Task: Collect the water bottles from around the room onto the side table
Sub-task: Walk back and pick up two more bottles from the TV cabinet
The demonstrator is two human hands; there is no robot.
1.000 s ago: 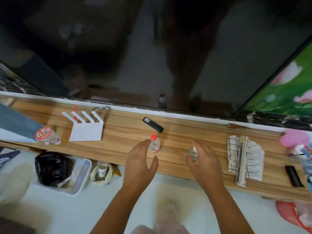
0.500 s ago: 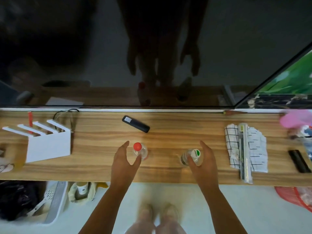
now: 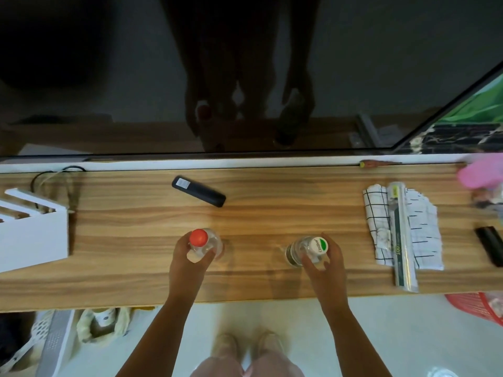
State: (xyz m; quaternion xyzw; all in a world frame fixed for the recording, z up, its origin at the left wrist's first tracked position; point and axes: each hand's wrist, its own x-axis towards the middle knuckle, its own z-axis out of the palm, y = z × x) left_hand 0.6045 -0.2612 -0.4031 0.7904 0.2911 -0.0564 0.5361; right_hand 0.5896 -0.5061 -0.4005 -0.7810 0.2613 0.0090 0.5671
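Dark glossy panel [image 3: 109, 77] fills the top of the frame, reflecting the person's arms. Below it the wooden bench [image 3: 272, 216] runs edge to edge across the middle. On it: white box [image 3: 32, 240] at far left, checked cloth [image 3: 381, 213] with a long wrapped roll [image 3: 402, 240] on top at right, black remote [image 3: 198, 191] upper centre. Both task items sit on the bench's near half, well apart. The red-capped bottle [image 3: 200, 239] is left of centre, the white-capped bottle [image 3: 317, 246] right of centre. Each one is at the tip of its own-side arm, so no crossing is needed. The left hand [image 3: 187, 265] comes in from the lower edge, thumb curled round the right of the red-capped bottle and fingers round its left. That's a wrap on the upper body, just below the cap. The right hand [image 3: 326, 268] does the same on the white-capped bottle, thumb on the left side and fingers on the right. Both bottles stand upright with the long axis vertical and caps pointing up at the camera. The white cap shows offset right of its base; could be a slight lean or lens perspective, can't tell. Bases look to be on or just at the bench surface, though the contact is hidden by clear plastic. My read: the relation that matters is grip sideways against a vertical axis, so any lift or set-down is straight up or down. Can't tell if this bench is the side table.
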